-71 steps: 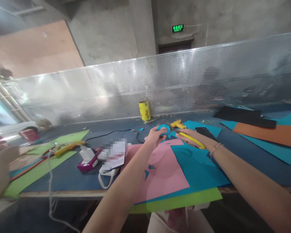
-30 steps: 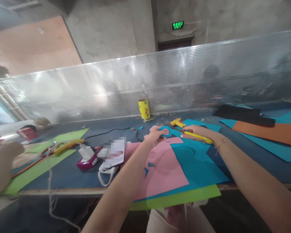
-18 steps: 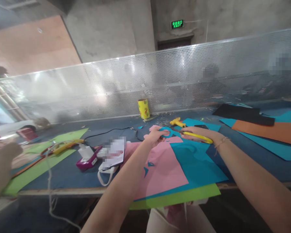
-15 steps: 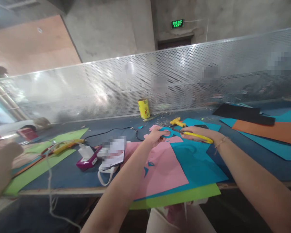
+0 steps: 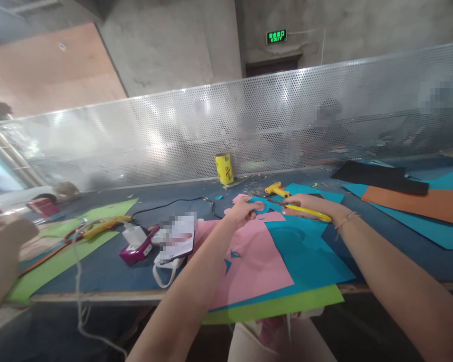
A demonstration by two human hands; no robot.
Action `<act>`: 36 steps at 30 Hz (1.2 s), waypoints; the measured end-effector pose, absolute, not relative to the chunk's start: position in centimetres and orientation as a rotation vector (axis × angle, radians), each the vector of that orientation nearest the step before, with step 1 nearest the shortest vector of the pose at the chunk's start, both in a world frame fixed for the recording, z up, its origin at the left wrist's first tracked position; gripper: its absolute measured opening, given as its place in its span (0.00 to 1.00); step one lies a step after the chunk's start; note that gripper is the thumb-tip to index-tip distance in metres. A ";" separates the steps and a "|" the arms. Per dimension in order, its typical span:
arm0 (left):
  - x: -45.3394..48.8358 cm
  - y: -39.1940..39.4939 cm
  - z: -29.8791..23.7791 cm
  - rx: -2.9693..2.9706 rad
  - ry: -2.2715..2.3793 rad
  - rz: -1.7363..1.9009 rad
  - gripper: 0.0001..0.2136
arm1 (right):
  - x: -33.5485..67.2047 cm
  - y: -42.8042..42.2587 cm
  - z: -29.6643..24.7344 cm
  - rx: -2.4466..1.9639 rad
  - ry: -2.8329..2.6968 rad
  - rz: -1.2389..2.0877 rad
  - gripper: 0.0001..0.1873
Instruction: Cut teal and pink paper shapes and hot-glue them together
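My left hand is closed on a small piece of blue paper, pinching its left side. Yellow-handled scissors are gripped in my right hand, their blades pointing left toward the blue piece. Whether the blades touch the paper I cannot tell. Beneath my hands lie a pink sheet and a larger blue sheet, with a green sheet under them overhanging the table edge. Pink scraps and small blue offcuts rest around my hands.
Behind my hands are a yellow glue gun and a yellow can. A propped phone and purple power strip stand left, with cables. Black card and orange sheets lie right. Another person's hand is far left.
My hands, the scissors and the blue paper stay nearly in place. At the far left, the other person's hand has shifted slightly.
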State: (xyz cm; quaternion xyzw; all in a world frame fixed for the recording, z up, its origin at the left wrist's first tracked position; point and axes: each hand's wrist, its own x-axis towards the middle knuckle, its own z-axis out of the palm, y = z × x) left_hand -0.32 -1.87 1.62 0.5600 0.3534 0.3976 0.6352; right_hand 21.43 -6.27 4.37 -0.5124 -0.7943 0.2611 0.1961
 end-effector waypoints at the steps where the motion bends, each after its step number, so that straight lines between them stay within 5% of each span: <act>1: -0.3 -1.9 1.7 1.278 0.804 0.907 0.12 | 21.5 -6.1 4.3 -1.423 -2.233 0.717 0.16; 11: 0.0 -1.5 1.3 1.238 0.888 0.958 0.08 | 21.9 -4.0 2.9 -1.489 -2.019 0.400 0.14; 21: 0.6 -0.9 1.1 0.970 0.837 1.100 0.11 | 18.2 -4.9 2.0 -1.283 -1.469 0.929 0.14; 29: 0.8 -1.8 1.4 1.100 0.783 1.085 0.08 | 20.1 -3.5 1.9 -1.280 -1.305 0.760 0.22; 36: 0.3 -1.7 1.5 1.149 0.855 1.103 0.07 | 20.2 -2.9 0.8 -1.057 -1.340 0.956 0.23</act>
